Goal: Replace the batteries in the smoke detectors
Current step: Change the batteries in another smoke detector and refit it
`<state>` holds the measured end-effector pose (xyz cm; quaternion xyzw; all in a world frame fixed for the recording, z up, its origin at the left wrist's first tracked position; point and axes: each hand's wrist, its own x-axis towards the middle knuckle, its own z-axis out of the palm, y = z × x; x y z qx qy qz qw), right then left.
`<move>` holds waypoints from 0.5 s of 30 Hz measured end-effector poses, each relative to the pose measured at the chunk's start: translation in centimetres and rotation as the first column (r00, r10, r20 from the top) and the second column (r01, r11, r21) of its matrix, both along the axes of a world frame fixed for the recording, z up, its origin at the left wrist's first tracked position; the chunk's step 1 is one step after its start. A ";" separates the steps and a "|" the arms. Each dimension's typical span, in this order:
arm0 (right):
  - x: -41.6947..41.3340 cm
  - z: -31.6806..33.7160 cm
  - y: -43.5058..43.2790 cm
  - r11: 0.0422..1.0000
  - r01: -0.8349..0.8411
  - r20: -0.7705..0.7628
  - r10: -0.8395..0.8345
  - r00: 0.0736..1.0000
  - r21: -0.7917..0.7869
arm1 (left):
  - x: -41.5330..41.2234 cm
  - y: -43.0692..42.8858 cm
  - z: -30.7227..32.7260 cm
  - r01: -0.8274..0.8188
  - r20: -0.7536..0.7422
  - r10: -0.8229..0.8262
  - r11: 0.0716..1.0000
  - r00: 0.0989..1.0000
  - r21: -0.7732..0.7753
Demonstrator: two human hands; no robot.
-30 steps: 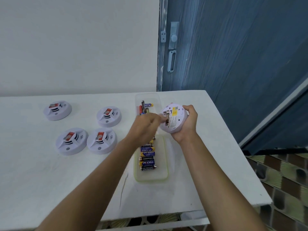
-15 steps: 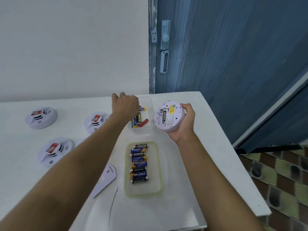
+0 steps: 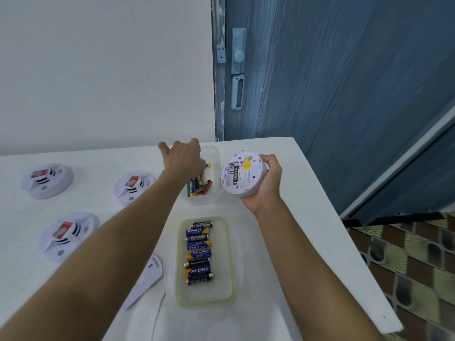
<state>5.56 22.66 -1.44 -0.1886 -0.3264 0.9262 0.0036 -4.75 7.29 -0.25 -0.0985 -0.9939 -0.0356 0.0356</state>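
Note:
My right hand (image 3: 269, 183) grips a white smoke detector (image 3: 242, 175) above the table, underside up. Its battery bay is uncovered, with one battery in it beside a vacant slot. My left hand (image 3: 183, 157) hovers over the far clear container (image 3: 217, 153), thumb spread and fingers pointing down, with nothing visibly held. Several loose batteries (image 3: 199, 187) lie in that container. Nearer me, a green-rimmed tray (image 3: 229, 254) holds a row of several batteries (image 3: 199, 252). A white cover piece (image 3: 147, 276) lies on the table left of the tray.
Three more smoke detectors rest face up on the white table (image 3: 283, 254) at the left: one far left (image 3: 48, 180), one in the middle (image 3: 134, 187), one nearer me (image 3: 66, 236). The table's right edge drops to a patterned floor. A blue door (image 3: 332, 82) stands behind.
My left hand left the detector's battery bay and moved back and left over the far container. The right hand keeps holding the detector. The camera tilted down.

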 end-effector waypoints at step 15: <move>1.9 1.3 -1.4 0.998 -0.006 -0.022 0.004 1.000 -0.063 | 7.5 -1.3 3.9 0.114 -0.038 -0.211 0.364 0.977 0.924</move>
